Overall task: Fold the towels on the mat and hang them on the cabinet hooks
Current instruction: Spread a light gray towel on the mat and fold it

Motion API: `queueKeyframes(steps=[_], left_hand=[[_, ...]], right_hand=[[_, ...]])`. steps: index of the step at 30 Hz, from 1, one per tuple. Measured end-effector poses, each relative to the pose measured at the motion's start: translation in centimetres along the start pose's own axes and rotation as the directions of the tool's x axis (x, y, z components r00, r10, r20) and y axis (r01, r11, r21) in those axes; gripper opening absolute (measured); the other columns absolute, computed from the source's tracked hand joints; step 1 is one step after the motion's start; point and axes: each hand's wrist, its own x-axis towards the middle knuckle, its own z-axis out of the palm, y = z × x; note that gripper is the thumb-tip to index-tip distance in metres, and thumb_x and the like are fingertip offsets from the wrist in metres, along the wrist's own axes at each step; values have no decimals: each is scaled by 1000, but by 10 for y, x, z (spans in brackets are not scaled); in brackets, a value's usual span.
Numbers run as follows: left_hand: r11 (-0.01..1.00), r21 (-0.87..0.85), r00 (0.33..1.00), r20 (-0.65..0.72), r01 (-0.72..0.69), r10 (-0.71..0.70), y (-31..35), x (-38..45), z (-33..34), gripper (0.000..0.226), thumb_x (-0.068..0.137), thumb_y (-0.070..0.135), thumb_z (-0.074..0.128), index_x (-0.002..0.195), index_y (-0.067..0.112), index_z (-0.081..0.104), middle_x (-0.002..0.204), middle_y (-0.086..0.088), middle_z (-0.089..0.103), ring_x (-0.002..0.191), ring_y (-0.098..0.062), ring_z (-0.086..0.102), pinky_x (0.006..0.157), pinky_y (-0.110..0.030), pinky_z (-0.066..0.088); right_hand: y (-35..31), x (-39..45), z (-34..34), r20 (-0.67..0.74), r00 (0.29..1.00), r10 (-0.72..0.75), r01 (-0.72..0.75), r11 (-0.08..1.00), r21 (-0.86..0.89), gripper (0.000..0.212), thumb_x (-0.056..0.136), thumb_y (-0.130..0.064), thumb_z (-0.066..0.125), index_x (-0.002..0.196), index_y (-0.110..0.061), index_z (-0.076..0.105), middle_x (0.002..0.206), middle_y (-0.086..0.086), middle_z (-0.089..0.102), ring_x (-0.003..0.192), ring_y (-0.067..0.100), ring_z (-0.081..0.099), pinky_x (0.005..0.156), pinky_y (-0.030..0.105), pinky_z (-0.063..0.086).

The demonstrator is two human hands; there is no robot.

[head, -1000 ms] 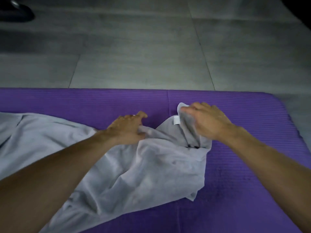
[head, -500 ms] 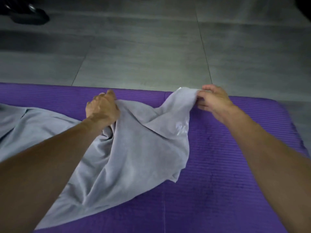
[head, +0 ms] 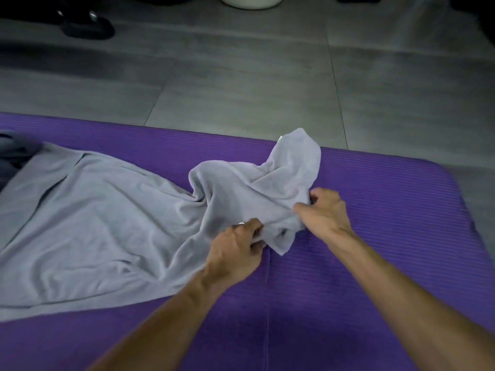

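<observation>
A large pale grey towel (head: 101, 223) lies rumpled across the purple mat (head: 375, 236), its right end bunched up and rising in a peak near the mat's far edge. My left hand (head: 235, 253) grips the towel's near right edge with curled fingers; a ring shows on one finger. My right hand (head: 324, 212) pinches the bunched cloth just to the right of it. The two hands are close together. No cabinet or hooks are in view.
Grey tiled floor (head: 241, 89) stretches beyond the mat. A dark shoe (head: 85, 25) sits at the far left and a pale round container base (head: 249, 2) at the top. Another darker cloth (head: 10, 148) lies at the mat's left edge.
Both hands let go of the towel's far corners and came back toward me, now gripping the cloth close together at its near right edge. The view has tilted up, showing more floor.
</observation>
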Motion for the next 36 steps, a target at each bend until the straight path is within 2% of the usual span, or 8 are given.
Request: queueKeyframes(steps=[2, 4, 8, 11, 16, 24, 28, 36], left_hand=[[739, -625, 964, 87, 251, -253, -2, -3, -26, 20, 86, -2, 60, 98, 13, 59, 74, 8, 64, 68, -2, 64, 61, -13, 46], [452, -785, 864, 200, 423, -461, -28, -3, -43, 16, 85, -2, 60, 94, 11, 62, 76, -3, 67, 69, -9, 65, 65, -22, 53], [800, -213, 817, -12, 561, -576, -82, -8, -53, 17, 82, 19, 61, 95, 17, 52, 90, 0, 58, 87, -24, 58, 72, -32, 48], [979, 40, 954, -235, 201, -186, -73, -17, -45, 45, 79, 16, 64, 122, 19, 51, 116, 0, 51, 109, -23, 49, 86, -39, 47], [869, 441, 954, -87, -222, 288, -62, 13, -29, 40, 75, 24, 67, 114, 21, 66, 125, -4, 59, 116, -27, 55, 91, -43, 47], [969, -217, 990, -42, 122, -134, -19, 42, -50, 21, 94, 23, 54, 81, 10, 62, 67, -1, 65, 64, -12, 62, 63, -26, 51], [968, -231, 995, 51, 93, -83, 10, 51, -58, 22, 95, 32, 53, 76, 24, 62, 58, 10, 64, 60, 3, 62, 57, -13, 46], [969, -225, 986, 110, -99, 126, 48, 43, -76, 15, 90, 25, 62, 77, 19, 61, 55, 9, 60, 51, -2, 54, 58, -22, 46]], right_hand=[[-21, -5, -9, 172, 975, -139, 98, 968, 231, 14, 84, -13, 57, 72, -12, 63, 66, -5, 62, 63, 9, 54, 56, 24, 45], [-32, -7, -5, 416, 883, -218, 50, 924, 379, 22, 94, -18, 54, 103, -26, 72, 107, -14, 70, 101, 1, 58, 89, 25, 46], [-7, -8, 27, 332, 890, -314, 369, 922, -117, 35, 97, -26, 53, 131, -23, 49, 136, -7, 50, 121, 10, 50, 96, 25, 41], [22, -22, 39, 321, 856, -405, 491, 830, -263, 42, 87, -35, 65, 124, -20, 53, 122, -7, 52, 115, 14, 52, 95, 28, 42], [31, -26, 71, 354, 843, -406, 533, 720, -444, 78, 73, -65, 66, 136, -24, 44, 131, -5, 46, 119, 19, 45, 99, 39, 39], [20, -16, 71, -69, 923, -379, 375, 925, -68, 10, 83, -24, 67, 84, -15, 62, 81, -4, 65, 69, 12, 61, 66, 39, 55], [18, -41, 43, 180, 930, -321, 327, 945, -3, 46, 72, -54, 74, 106, -27, 57, 101, -16, 60, 90, 1, 58, 76, 20, 49], [39, -46, -10, -281, 891, -357, 312, 930, -192, 7, 85, -5, 60, 84, -10, 64, 75, 3, 61, 64, 22, 56, 58, 32, 44]])
